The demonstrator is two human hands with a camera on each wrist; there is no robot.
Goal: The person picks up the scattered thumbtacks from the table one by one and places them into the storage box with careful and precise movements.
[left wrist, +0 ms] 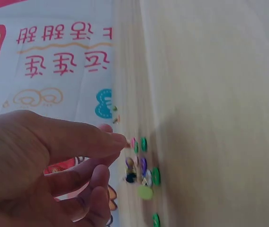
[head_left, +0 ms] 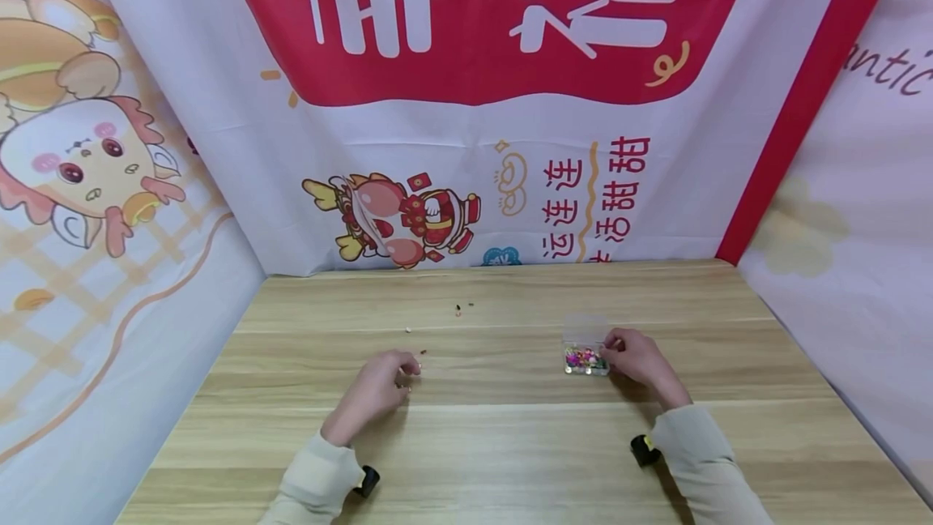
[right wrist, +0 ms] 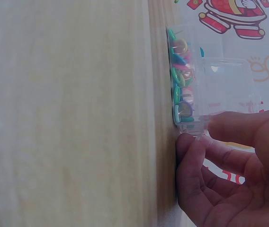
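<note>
A small clear plastic box [head_left: 586, 372] of coloured thumbtacks [right wrist: 184, 75] stands on the right part of the table, its transparent lid [right wrist: 227, 80] raised. My right hand [head_left: 636, 356] pinches the near end of this box between thumb and fingers. Over the table's left part, my left hand [head_left: 379, 385] reaches low with thumb and fingers bent loosely. Several loose thumbtacks [left wrist: 145, 192], green, purple and pink, lie just beyond its fingertips in the left wrist view. No thumbtack shows plainly between those fingers.
More tiny pieces are scattered farther back on the wooden table [head_left: 496, 444], one pale bit [head_left: 408, 330] and a dark one [head_left: 457, 309] among them. A printed cloth [head_left: 437, 128] hangs along the back edge, with patterned cloths at both sides.
</note>
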